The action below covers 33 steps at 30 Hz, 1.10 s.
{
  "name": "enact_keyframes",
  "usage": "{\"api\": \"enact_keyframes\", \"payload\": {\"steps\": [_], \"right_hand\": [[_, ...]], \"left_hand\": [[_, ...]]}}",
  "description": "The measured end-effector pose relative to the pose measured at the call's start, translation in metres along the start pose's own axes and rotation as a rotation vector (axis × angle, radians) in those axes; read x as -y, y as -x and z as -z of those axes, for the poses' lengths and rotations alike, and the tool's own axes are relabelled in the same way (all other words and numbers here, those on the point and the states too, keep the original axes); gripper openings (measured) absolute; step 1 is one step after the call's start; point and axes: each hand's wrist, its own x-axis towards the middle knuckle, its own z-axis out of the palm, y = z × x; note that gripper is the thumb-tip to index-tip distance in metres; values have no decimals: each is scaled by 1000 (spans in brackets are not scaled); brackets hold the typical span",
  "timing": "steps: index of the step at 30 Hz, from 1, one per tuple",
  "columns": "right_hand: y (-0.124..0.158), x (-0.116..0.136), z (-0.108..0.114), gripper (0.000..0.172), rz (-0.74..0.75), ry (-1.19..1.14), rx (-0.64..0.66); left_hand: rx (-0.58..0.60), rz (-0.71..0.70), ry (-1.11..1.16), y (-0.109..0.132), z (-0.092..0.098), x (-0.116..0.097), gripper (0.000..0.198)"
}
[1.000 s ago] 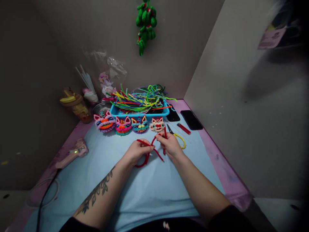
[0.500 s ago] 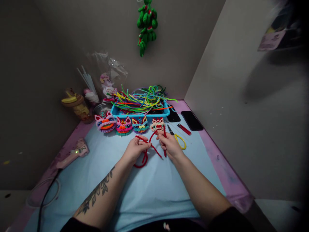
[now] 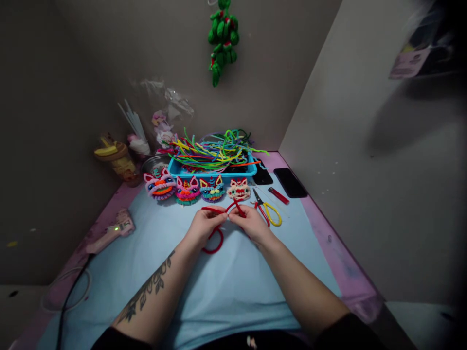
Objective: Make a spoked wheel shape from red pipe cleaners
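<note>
Red pipe cleaners (image 3: 219, 247) are pinched between my two hands, which almost meet at the fingertips over the blue cloth. My left hand (image 3: 205, 224) is closed on them, with one curled loop hanging beneath it. My right hand (image 3: 251, 222) grips the crossing strands, and an arched piece rises between the hands. Just right of it lie scissors (image 3: 272, 214) with red and yellow handles. Beyond my hands stands a row of pipe-cleaner lion heads: purple-pink (image 3: 159, 185), pink (image 3: 187, 190), blue (image 3: 212, 189) and cream-and-red (image 3: 239, 189).
A blue tray (image 3: 211, 174) heaped with coloured pipe cleaners sits at the back. Two dark phones (image 3: 291, 183) and a red-handled cutter (image 3: 278, 195) lie to the right. A pink glue gun (image 3: 113, 232) with a lit green light and a cord rests at left, near a cup (image 3: 122, 163).
My right hand has moved left and down to meet the left one. The strand it held upright is now tilted, and the scissors' red handle has come into view.
</note>
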Motion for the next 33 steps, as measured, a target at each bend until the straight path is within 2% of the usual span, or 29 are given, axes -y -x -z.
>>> {"api": "enact_keyframes", "payload": {"steps": [9, 16, 21, 25, 29, 33], "right_hand": [[-1, -2, -2, 22, 36, 70, -80], [-3, -11, -5, 20, 80, 107, -86], [-2, -12, -7, 21, 97, 93, -79], [-4, -6, -3, 25, 42, -42, -112], [-7, -1, 4, 33, -19, -157, -202], [-4, -2, 3, 33, -55, -120, -86]], "left_hand": [[28, 38, 16, -1, -2, 5, 29], [-26, 56, 110, -2, -5, 10, 31], [-63, 9, 24, -2, -7, 9, 31], [-171, -29, 0, -3, -4, 5, 33], [-322, 14, 151, -8, 4, -2, 38], [-378, 21, 285, -9, 10, -9, 40]]}}
